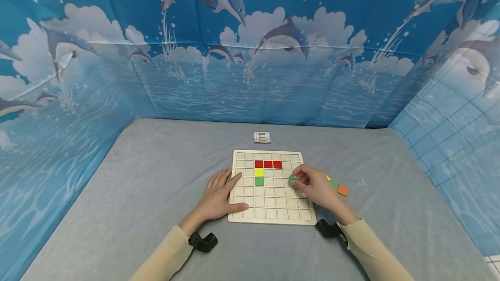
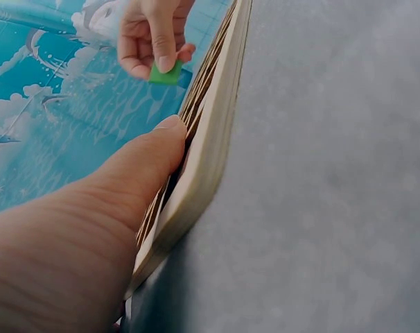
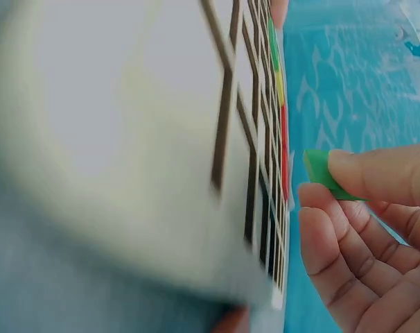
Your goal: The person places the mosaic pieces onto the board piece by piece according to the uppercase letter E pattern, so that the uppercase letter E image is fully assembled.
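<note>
Bright, even, diffuse light fills all three views, leaving only faint shadows. The head view bows at its edges. In the right wrist view the pale wooden grid board (image 3: 127,139) is heavily blurred up close.

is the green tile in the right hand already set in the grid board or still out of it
Out. The right hand pinches the green tile above the grid board; the left wrist view shows it clear of the cells.
</note>
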{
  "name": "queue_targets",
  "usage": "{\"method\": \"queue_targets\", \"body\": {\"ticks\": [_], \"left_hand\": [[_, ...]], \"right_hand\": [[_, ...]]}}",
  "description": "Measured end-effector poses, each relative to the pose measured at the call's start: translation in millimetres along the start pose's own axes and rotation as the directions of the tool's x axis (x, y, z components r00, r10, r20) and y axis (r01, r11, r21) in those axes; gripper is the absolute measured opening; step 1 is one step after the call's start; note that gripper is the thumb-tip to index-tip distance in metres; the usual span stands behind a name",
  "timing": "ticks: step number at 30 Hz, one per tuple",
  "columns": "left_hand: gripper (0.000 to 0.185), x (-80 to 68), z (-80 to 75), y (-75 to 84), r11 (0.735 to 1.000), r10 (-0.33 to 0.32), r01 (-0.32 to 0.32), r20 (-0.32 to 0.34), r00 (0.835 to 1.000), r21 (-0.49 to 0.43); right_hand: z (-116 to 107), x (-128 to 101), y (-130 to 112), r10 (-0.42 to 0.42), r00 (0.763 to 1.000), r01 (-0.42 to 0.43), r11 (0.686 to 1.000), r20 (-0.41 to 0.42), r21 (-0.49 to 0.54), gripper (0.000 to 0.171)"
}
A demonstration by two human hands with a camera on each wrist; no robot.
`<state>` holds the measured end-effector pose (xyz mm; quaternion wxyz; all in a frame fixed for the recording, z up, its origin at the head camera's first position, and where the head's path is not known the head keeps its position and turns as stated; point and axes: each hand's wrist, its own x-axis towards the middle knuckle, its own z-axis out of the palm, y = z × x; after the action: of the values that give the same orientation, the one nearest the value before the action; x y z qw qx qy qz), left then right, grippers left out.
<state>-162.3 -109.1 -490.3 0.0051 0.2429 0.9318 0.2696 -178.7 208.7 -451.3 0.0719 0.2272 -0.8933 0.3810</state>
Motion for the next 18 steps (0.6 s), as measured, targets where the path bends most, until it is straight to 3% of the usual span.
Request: {"method": "queue_targets", "body": {"ticks": [8, 18], "left_hand": [[0.093, -0.1, 0.9, -1.2, 1.0, -0.004, 0.004, -0.004, 1.0, -0.014], [0.092, 0.8, 0.8, -0.8, 1.0, -0.007, 0.007, 0.001, 1.0, -0.016]], "right_hand": [[8.8, 9.3, -11.7, -0.005, 0.993, 0.002, 1.0, 0.118, 0.027, 0.015], [4.9, 17.3, -21.7, -0.045, 0.988, 0.049, 0.999, 0.147, -0.021, 0.014]]}}
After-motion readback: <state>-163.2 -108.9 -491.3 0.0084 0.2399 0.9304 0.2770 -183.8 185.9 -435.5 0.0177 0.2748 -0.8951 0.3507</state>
